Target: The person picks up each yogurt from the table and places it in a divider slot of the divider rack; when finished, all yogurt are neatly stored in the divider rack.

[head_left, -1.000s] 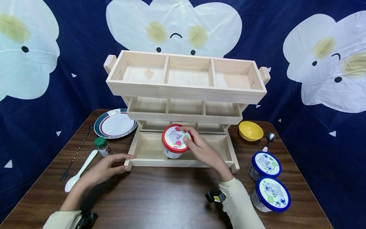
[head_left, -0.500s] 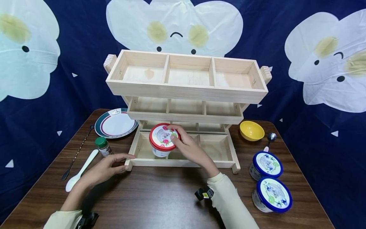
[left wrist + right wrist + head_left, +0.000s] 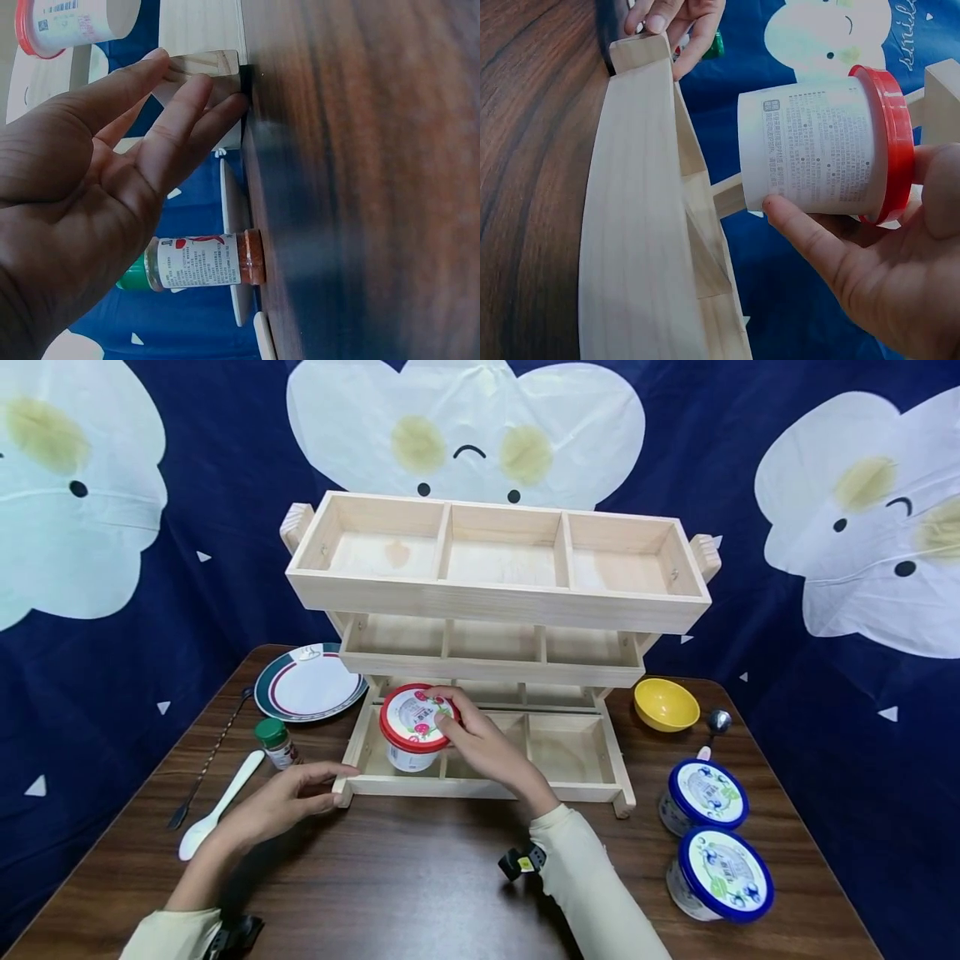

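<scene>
My right hand (image 3: 480,743) grips a white tub with a red lid (image 3: 418,718) from its right side. The tub hangs over the left compartment of the bottom tray of a tiered wooden rack (image 3: 495,602); its printed side shows in the right wrist view, the wooden front beside it. With fingertips and thumb, my left hand (image 3: 281,802) holds the rack's front left corner (image 3: 202,71). A green-capped spice jar (image 3: 276,743) stands just behind that hand, its label and reddish contents visible in the left wrist view.
To the left lie a plate (image 3: 311,683), a white spoon (image 3: 217,810) and a long twisted-handle bar spoon (image 3: 213,752). On the right are a yellow bowl (image 3: 666,705), a metal scoop (image 3: 718,722) and two blue-lidded tubs (image 3: 703,793). The rack's upper trays overhang the bottom one.
My right hand has carried the red-lidded tub leftward, from the middle of the bottom tray to above its left compartment. My left hand stays at the rack's corner.
</scene>
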The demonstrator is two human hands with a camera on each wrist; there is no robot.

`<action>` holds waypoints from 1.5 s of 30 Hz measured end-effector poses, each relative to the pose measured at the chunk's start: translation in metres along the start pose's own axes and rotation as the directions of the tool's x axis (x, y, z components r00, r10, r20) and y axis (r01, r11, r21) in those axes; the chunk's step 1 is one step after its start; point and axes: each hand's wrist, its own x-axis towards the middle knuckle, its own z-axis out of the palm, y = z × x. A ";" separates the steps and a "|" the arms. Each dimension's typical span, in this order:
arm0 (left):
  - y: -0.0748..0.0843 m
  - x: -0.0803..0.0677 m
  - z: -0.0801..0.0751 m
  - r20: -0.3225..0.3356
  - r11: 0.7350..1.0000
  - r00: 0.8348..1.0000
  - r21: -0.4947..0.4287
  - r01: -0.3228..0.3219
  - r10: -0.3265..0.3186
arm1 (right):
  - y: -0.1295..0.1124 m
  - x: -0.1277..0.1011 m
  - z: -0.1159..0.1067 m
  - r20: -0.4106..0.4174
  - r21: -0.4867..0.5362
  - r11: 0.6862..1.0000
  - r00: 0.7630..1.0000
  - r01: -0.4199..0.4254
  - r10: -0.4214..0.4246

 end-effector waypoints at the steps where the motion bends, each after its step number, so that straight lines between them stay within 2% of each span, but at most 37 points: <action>1: 0.000 0.000 0.000 -0.001 1.000 1.000 0.001 -0.002 0.002 | 0.001 0.001 0.001 0.001 -0.001 1.000 1.000 -0.004 0.004; 10: 0.001 0.001 0.002 -0.005 1.000 1.000 0.012 -0.012 0.012 | 0.011 0.009 0.006 -0.006 -0.015 0.999 1.000 -0.029 0.029; 17: 0.003 -0.001 0.003 -0.009 1.000 1.000 0.011 0.003 -0.003 | 0.019 0.017 0.012 -0.038 -0.087 0.996 0.999 -0.030 0.027; 24: 0.002 0.000 0.002 -0.006 1.000 1.000 0.007 -0.019 0.019 | 0.024 0.020 0.020 -0.049 -0.133 0.989 0.997 -0.058 0.052; 35: 0.000 0.001 -0.001 0.000 0.999 0.999 -0.008 -0.045 0.045 | 0.027 0.029 0.027 -0.038 -0.280 0.959 0.999 -0.036 0.026; 45: -0.001 0.000 -0.001 0.002 0.999 0.999 -0.030 -0.043 0.043 | 0.026 0.028 0.030 -0.065 -0.366 0.928 0.996 -0.073 0.053</action>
